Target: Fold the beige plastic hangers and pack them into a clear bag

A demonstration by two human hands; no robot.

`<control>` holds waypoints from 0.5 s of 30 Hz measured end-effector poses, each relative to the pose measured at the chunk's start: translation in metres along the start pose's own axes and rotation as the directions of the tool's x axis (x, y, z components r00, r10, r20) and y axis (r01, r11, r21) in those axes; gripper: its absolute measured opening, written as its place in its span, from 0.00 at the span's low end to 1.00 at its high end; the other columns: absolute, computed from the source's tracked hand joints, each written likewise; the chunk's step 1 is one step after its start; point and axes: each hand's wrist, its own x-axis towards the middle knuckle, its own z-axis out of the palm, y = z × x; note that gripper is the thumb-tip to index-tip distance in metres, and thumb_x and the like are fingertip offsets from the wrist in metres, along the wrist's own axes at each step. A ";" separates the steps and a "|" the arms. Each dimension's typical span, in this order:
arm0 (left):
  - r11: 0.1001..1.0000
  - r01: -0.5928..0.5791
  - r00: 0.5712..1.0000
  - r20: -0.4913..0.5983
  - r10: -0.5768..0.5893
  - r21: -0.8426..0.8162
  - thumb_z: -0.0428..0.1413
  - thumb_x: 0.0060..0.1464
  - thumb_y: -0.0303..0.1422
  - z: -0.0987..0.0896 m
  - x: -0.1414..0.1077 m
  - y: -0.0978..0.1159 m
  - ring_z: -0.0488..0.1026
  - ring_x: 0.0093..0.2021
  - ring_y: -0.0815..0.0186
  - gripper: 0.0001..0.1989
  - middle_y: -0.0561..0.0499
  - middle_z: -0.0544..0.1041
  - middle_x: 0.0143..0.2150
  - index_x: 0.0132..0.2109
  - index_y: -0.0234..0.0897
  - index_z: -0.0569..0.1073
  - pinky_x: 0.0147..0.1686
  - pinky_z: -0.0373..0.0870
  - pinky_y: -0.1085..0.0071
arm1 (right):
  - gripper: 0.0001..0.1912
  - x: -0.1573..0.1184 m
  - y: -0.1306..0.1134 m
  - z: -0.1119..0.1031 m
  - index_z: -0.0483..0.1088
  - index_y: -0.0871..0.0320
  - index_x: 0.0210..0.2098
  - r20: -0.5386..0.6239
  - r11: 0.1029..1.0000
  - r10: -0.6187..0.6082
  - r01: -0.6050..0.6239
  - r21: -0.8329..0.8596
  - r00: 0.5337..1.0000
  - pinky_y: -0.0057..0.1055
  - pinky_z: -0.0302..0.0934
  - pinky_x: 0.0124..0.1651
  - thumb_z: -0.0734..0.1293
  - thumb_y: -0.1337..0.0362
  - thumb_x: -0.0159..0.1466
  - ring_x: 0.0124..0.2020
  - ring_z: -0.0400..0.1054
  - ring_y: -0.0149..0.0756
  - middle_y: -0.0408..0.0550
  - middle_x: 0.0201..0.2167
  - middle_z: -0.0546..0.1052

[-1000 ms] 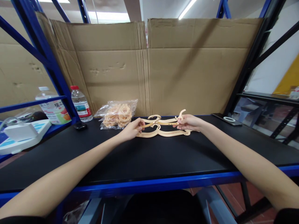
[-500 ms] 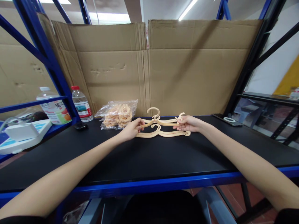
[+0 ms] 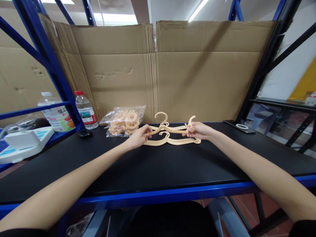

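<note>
Near the back middle of the black table, a cream plastic hanger [image 3: 161, 128] is held slightly raised between my two hands, its hook pointing up. My left hand [image 3: 139, 136] pinches its left end. At the right end my right hand [image 3: 197, 130] is closed on it, thumb and fingers together. More cream hangers [image 3: 181, 141] lie flat on the table just in front and beneath, their hooks toward the back. Fingers partly cover both ends of the held hanger. Left of my left hand sits a clear plastic bag [image 3: 125, 121] of cream ring-shaped parts.
The black tabletop [image 3: 163, 168] has a blue front edge. At the left stand a red-capped bottle [image 3: 86, 110], a larger bottle [image 3: 58, 113], a black mouse [image 3: 85, 133] and a white device [image 3: 24, 141]. A phone [image 3: 240, 127] lies back right. Cardboard [image 3: 209, 75] walls the back.
The held hanger's right end has tilted up slightly in my right hand, and its hook stands a little higher. My left hand has hardly moved.
</note>
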 end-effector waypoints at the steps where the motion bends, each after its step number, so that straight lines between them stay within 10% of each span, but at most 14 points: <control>1: 1.000 -0.001 1.000 0.000 0.001 -0.002 0.45 0.51 0.24 0.000 0.000 0.000 0.64 0.26 0.70 0.06 0.53 0.68 0.29 0.36 0.36 0.61 0.25 0.62 0.75 | 0.15 0.000 0.001 0.000 0.62 0.62 0.22 -0.003 1.000 -0.005 0.005 -0.009 1.000 0.20 0.65 0.28 0.58 0.79 0.63 0.25 0.71 0.29 0.54 0.23 0.74; 15: 0.981 0.120 0.991 -0.032 -0.126 -0.156 0.48 0.49 0.27 0.001 0.002 -0.002 0.58 0.19 0.73 0.05 0.54 0.69 0.25 0.36 0.35 0.64 0.18 0.54 0.78 | 0.11 -0.001 0.002 0.008 0.60 0.59 0.25 -0.092 0.992 -0.106 0.111 0.054 0.990 0.25 0.66 0.30 0.62 0.76 0.61 0.24 0.70 0.30 0.52 0.26 0.75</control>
